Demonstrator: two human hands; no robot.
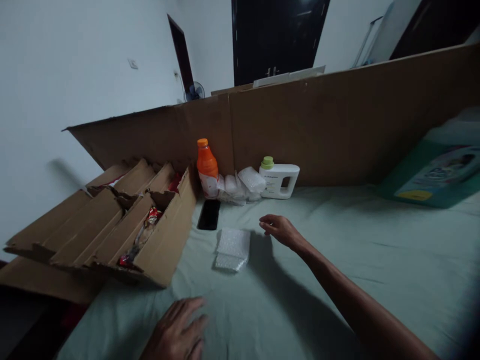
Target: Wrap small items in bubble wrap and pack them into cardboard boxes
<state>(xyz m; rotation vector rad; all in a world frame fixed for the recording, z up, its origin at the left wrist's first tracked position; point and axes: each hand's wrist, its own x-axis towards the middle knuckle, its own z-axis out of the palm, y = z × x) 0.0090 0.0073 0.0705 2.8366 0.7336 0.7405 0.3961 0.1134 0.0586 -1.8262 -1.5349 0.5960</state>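
A folded piece of bubble wrap (234, 243) lies flat on the green cloth in front of me. Just to its right, above the cloth, is my right hand (278, 229), its fingers loosely bent and a little apart, with nothing visible in them. My left hand (179, 327) is low in the view, slightly blurred, fingers spread and holding nothing. It is nearer to me than the bubble wrap and touches nothing I can see. Beyond the wrap lies a black phone (209, 215). More crumpled bubble wrap (245, 184) is bunched between an orange bottle (207, 167) and a white jug (280, 180).
A cardboard box with slanted dividers (165, 240) stands at left, with red-wrapped items (153, 216) inside. A cardboard panel (318, 125) runs along the back. At right stands a large container of green liquid (435, 165). A green cloth (337, 250) covers the surface.
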